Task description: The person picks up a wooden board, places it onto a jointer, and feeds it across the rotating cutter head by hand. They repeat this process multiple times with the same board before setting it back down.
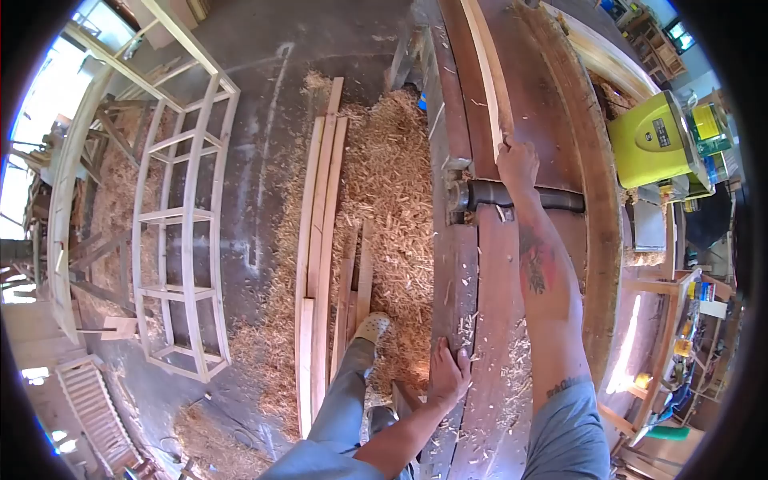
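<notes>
My right hand (518,166) is closed on the near end of a long, narrow wooden strip (486,68). The strip lies lengthwise over the far bed of a jointer (544,96), just beyond its dark cutter cylinder (528,196). Fingers spread, my left hand (450,374) rests flat on the near bed's left edge and holds nothing. Wood shavings (512,384) are scattered over the near bed, between my two arms.
Several long boards (320,232) lie on the floor to the left, beside a heap of shavings (396,176). Farther left stands a slatted wooden frame (192,208). A yellow-green container (652,144) sits right of the jointer, past a wooden rail (604,264).
</notes>
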### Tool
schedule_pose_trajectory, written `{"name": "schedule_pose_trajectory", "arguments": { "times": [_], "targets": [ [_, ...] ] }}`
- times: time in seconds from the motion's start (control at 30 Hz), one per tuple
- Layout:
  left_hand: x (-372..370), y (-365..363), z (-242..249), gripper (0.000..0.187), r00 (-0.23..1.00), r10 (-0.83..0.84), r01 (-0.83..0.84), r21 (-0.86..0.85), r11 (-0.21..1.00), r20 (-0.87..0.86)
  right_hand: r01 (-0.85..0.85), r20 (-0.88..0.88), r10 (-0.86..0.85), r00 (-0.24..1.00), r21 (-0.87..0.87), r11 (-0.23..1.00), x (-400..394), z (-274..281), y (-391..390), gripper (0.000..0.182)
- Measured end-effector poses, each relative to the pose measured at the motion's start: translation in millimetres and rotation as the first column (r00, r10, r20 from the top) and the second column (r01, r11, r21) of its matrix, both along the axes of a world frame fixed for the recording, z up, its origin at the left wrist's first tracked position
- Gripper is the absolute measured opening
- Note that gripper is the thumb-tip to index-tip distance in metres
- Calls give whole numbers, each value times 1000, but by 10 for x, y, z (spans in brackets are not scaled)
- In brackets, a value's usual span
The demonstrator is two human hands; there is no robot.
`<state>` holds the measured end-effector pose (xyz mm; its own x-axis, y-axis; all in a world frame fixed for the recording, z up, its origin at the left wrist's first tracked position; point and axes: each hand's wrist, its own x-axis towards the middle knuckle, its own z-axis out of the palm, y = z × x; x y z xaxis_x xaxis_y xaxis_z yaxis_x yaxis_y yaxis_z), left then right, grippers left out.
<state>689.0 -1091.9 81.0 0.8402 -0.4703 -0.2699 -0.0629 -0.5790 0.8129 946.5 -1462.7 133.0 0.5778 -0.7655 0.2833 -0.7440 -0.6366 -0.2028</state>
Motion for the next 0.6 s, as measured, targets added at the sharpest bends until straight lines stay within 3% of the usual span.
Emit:
{"name": "schedule_pose_trajectory", "arguments": {
  "times": [0.37,0.43,0.6],
  "targets": [
    [109,-90,81,53,999,33,-32,32,999,-29,-20,52,21,998,-6,1000,-906,-14,969,25],
    [155,-98,86,53,998,29,-27,38,999,-59,27,133,-48,990,154,988,-1189,53,1331,24],
    [215,-109,114,54,997,72,-72,-7,997,-25,-41,237,32,971,34,999,-2257,64,2303,25]
  ]
}}
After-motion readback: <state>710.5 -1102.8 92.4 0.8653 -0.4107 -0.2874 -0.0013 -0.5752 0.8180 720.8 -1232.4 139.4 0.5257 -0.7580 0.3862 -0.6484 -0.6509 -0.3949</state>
